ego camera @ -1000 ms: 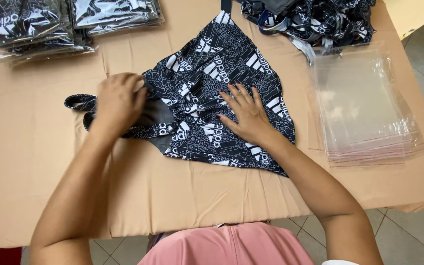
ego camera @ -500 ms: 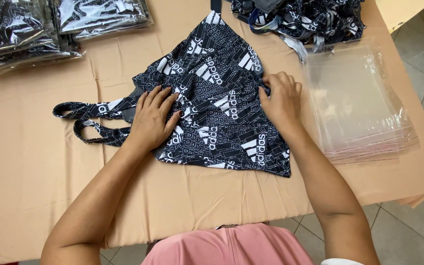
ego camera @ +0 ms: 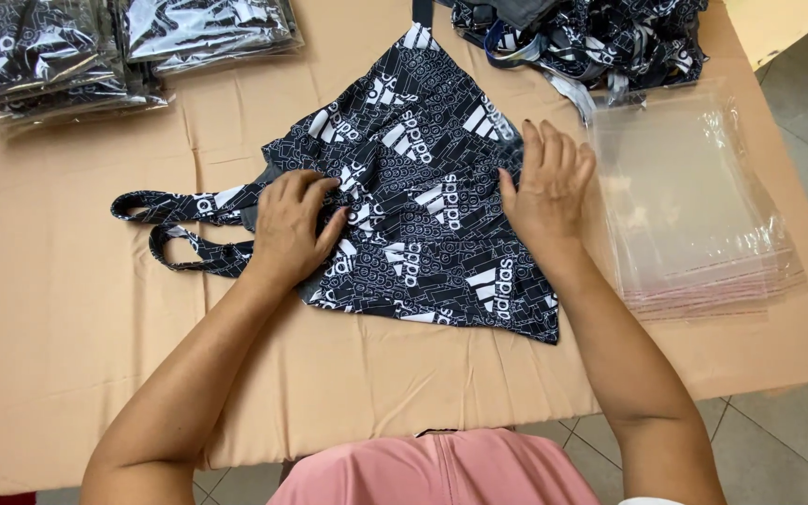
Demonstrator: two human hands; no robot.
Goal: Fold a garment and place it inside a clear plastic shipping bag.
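Peach cloth-covered table [ego camera: 77,346] fills most of your view, grey tiled floor [ego camera: 787,440] past its right edge. Going down by size:

- Black fabric garment with white geometric print [ego camera: 423,201] lies spread at table centre, partly doubled over; its two thin straps [ego camera: 180,229] trail left, still loose and unfolded.
- Heap of same-print unfolded garments [ego camera: 600,37] at the top right. Judging by that, plenty is left to do.
- Stacks of bagged garments in clear plastic [ego camera: 77,51] at the top left, so several pieces look finished already.
- Stack of empty clear plastic bags [ego camera: 694,206] just right of the garment, touching nothing of yours.
- Your left hand [ego camera: 294,224] sits on the garment's left part near the strap end, fingers curled and pinching a fold of cloth.
- Your right hand [ego camera: 546,182] lies flat on the garment's right edge, fingers extended and together, pressing down, gripping nothing.

Status as I read it: this piece is mid-fold. Body is partly folded, straps aren't tucked, and it isn't bagged yet.
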